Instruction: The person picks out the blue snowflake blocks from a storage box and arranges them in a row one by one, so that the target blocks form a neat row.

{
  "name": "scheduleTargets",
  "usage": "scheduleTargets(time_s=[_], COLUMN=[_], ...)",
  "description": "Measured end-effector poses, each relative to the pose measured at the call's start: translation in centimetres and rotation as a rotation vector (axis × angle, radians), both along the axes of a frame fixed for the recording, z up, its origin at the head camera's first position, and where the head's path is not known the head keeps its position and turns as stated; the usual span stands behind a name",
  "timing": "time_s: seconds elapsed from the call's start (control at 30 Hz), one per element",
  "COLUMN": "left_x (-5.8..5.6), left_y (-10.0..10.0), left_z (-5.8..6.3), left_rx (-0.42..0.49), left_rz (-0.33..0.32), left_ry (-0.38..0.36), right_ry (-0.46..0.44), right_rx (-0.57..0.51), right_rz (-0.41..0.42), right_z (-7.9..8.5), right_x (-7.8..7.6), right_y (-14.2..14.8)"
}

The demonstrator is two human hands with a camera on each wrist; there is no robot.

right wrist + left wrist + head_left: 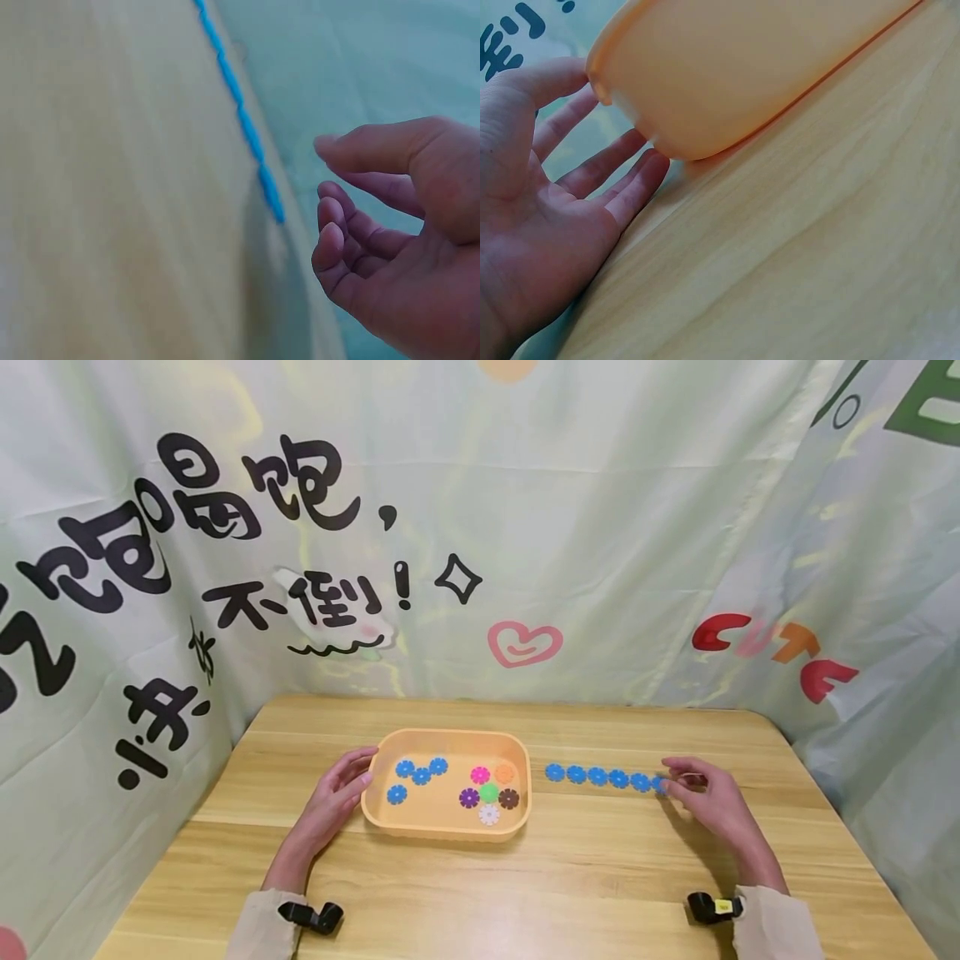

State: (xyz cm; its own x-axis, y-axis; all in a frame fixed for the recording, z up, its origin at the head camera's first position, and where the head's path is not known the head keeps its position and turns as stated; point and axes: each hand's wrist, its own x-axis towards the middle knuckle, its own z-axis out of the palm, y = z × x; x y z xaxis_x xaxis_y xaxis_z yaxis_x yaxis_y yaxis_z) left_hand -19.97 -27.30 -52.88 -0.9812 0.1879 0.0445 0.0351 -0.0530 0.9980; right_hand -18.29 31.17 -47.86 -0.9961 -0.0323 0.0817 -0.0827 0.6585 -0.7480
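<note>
Printed curtains (615,543) back the wooden counter (562,889). Left hand (337,791), spread, touches an orange tray (447,834); right hand (709,795), loosely curved, is beside blue discs (618,779) toward the back-right corner.

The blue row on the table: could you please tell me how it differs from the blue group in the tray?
The blue row lies on the table, the blue group inside the tray. The row is nearly straight; the group has three pieces close together and one apart. The row shows six pieces, the last partly behind the right hand; the group shows four. Both are notched blue discs.
</note>
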Motion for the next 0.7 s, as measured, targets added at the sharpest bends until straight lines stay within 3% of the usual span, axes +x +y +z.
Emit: scheduleTargets(time_s=[0.33, 0.7], left_x=[0.2, 0.1], left_y=[0.0, 0.1], left_z=[0.1, 0.2], left_rx=[-0.01, -0.017], left_rz=[0.02, 0.022], left_ry=[-0.022, -0.022], right_ry=[0.148, 0.146], right_rx=[-0.114, -0.188], right_rz=[0.068, 0.156], right_z=[2.5, 3.0], right_x=[0.6, 0.5], right_y=[-3.0, -6.5])
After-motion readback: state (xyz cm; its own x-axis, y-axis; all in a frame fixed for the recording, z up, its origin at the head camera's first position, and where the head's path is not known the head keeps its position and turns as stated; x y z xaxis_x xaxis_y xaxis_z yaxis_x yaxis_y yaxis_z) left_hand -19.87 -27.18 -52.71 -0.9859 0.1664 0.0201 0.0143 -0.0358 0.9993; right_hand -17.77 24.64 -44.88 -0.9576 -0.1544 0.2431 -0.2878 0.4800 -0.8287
